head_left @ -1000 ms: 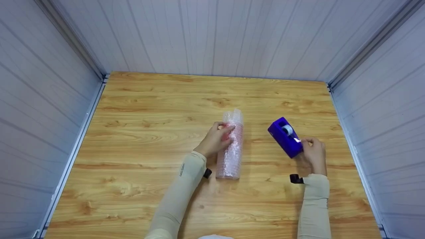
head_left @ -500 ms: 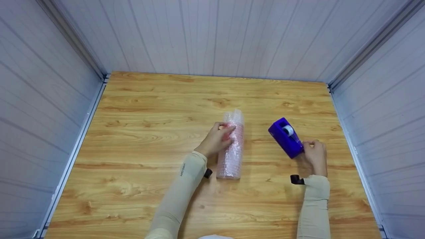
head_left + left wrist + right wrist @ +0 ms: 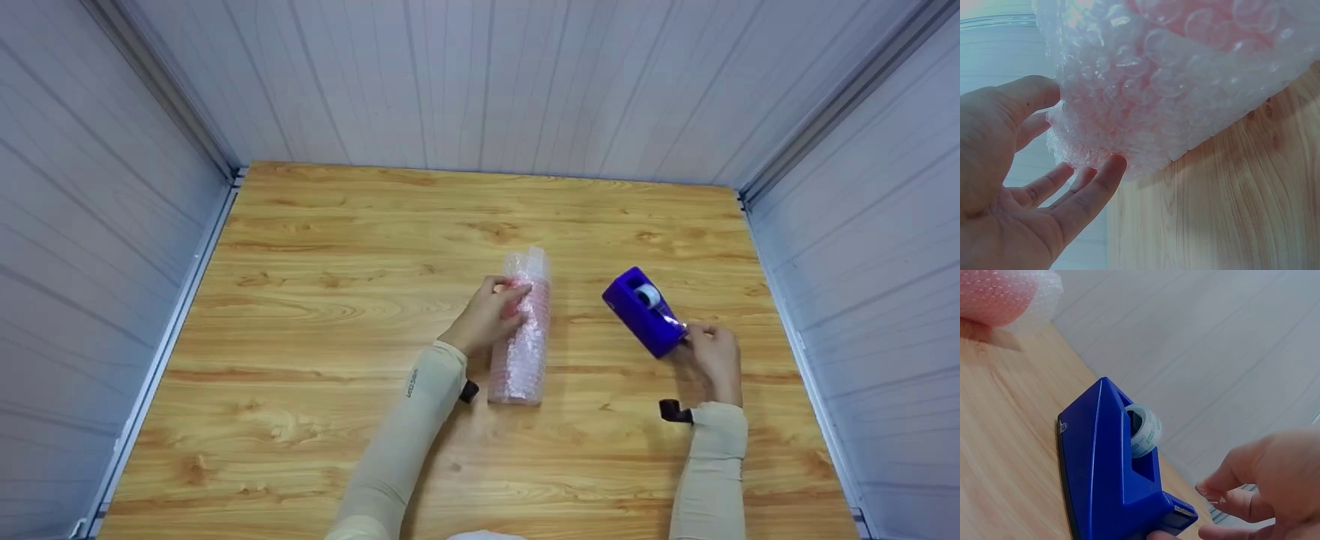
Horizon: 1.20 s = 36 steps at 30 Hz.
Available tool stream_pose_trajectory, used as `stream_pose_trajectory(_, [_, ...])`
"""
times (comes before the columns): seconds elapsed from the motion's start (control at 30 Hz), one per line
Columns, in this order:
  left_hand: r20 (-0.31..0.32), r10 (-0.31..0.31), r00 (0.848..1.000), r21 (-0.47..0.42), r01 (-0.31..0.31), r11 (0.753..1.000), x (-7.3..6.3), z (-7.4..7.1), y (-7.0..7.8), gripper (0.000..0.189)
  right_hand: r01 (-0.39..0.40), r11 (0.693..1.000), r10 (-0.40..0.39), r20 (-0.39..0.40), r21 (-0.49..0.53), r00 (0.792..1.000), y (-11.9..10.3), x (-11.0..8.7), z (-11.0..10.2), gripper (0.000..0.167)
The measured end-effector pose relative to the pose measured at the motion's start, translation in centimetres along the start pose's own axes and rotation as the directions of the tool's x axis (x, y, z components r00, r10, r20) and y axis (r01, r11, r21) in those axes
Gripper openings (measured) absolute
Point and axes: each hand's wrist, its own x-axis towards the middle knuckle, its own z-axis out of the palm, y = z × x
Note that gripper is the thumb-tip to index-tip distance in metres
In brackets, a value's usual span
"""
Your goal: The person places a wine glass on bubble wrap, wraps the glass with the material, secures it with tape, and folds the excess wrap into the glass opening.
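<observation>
A pinkish cylinder-like thing wrapped in bubble wrap [image 3: 519,367] lies lengthwise near the middle of the table. My left hand [image 3: 484,319] grips it from the left, thumb and fingers bent round its upper half. In the left wrist view, the fingertips [image 3: 1112,166] touch the bubbly film. To the right stands a blue tape dispenser [image 3: 1095,472] with a roll of clear tape [image 3: 1148,436] in its slot. Just off its cutter end, my right hand [image 3: 714,358] pinches a small piece of clear tape [image 3: 1212,496] between thumb and forefinger. Other right-hand fingers reach beside the dispenser's front end.
The wood-grain table [image 3: 337,247] is bounded by pale panel walls [image 3: 450,82] at the back and both sides. A small black wrist camera [image 3: 675,411] juts from the right sleeve, and another [image 3: 469,391] from the left.
My right hand has shifted slightly down and right at the dispenser's cutter end. The dispenser has turned a little. My left hand and the bubble-wrapped thing stay in place.
</observation>
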Motion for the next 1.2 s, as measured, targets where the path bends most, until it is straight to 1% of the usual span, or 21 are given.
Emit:
stream_pose_trajectory(0.07, [-0.003,0.005,1.000,0.002,-0.005,1.000,0.0,0.0,0.0,0.051,-0.030,0.997,0.029,0.004,0.069,1.000,0.2,0.0,0.0,0.048])
stream_pose_trajectory(0.17, [-0.012,0.022,1.000,0.014,-0.021,1.000,0.0,0.0,0.0,0.051,-0.071,0.982,0.068,0.024,0.175,0.997,0.3,0.0,0.0,0.045])
stream_pose_trajectory(0.23, [-0.015,0.029,0.999,0.021,-0.028,0.999,0.1,0.1,0.0,0.051,-0.083,0.976,0.082,0.018,0.200,0.997,0.3,0.0,0.1,0.043])
stream_pose_trajectory(0.27, [-0.015,0.030,0.999,0.024,-0.029,0.999,0.1,0.1,0.0,0.051,-0.081,0.978,0.080,0.013,0.194,0.997,0.3,0.0,0.1,0.043])
stream_pose_trajectory(0.4, [-0.010,0.020,1.000,0.019,-0.020,1.000,0.1,0.1,0.0,0.052,-0.092,0.962,0.091,0.013,0.258,0.996,0.6,0.0,0.1,0.040])
stream_pose_trajectory(0.43, [-0.007,0.015,1.000,0.016,-0.015,1.000,0.0,0.1,0.0,0.052,-0.097,0.950,0.096,0.018,0.298,0.995,0.7,0.1,0.1,0.038])
stream_pose_trajectory(0.5, [-0.004,0.010,1.000,0.012,-0.010,1.000,0.0,0.1,-0.1,0.052,-0.114,0.915,0.108,0.039,0.388,0.993,0.9,0.1,0.2,0.035])
stream_pose_trajectory(0.63, [-0.001,0.010,1.000,0.009,-0.010,1.000,0.0,0.1,-0.1,0.052,-0.115,0.873,0.101,0.054,0.475,0.993,1.3,0.2,0.3,0.032])
stream_pose_trajectory(0.67, [-0.001,0.012,1.000,0.010,-0.012,1.000,0.0,0.1,-0.1,0.052,-0.115,0.869,0.101,0.055,0.481,0.993,1.4,0.2,0.3,0.031])
stream_pose_trajectory(0.77, [-0.001,0.016,1.000,0.019,-0.016,1.000,0.0,0.1,-0.1,0.052,-0.127,0.841,0.109,0.066,0.526,0.992,1.6,0.2,0.2,0.029])
stream_pose_trajectory(0.83, [-0.003,0.016,1.000,0.029,-0.016,0.999,0.1,0.1,0.0,0.051,-0.137,0.827,0.115,0.074,0.545,0.991,1.8,0.1,0.1,0.028])
stream_pose_trajectory(0.9, [-0.005,0.016,1.000,0.037,-0.016,0.999,0.1,0.1,0.0,0.050,-0.146,0.826,0.124,0.076,0.545,0.989,1.9,0.0,0.0,0.025])
stream_pose_trajectory(1.0, [-0.003,0.016,1.000,0.028,-0.016,0.999,0.1,0.1,0.1,0.051,-0.157,0.853,0.146,0.062,0.498,0.987,2.1,-0.1,-0.2,0.023])
stream_pose_trajectory(1.07, [0.002,0.010,1.000,0.024,-0.010,1.000,0.1,0.2,0.1,0.052,-0.169,0.855,0.162,0.058,0.490,0.985,2.3,-0.2,-0.3,0.024])
stream_pose_trajectory(1.1, [0.004,0.006,1.000,0.023,-0.006,1.000,0.1,0.2,0.1,0.052,-0.178,0.847,0.170,0.062,0.502,0.983,2.3,-0.2,-0.3,0.025])
stream_pose_trajectory(1.2, [0.006,-0.006,1.000,0.019,0.006,1.000,0.2,0.2,0.0,0.053,-0.192,0.801,0.178,0.081,0.567,0.981,2.6,-0.1,-0.2,0.027])
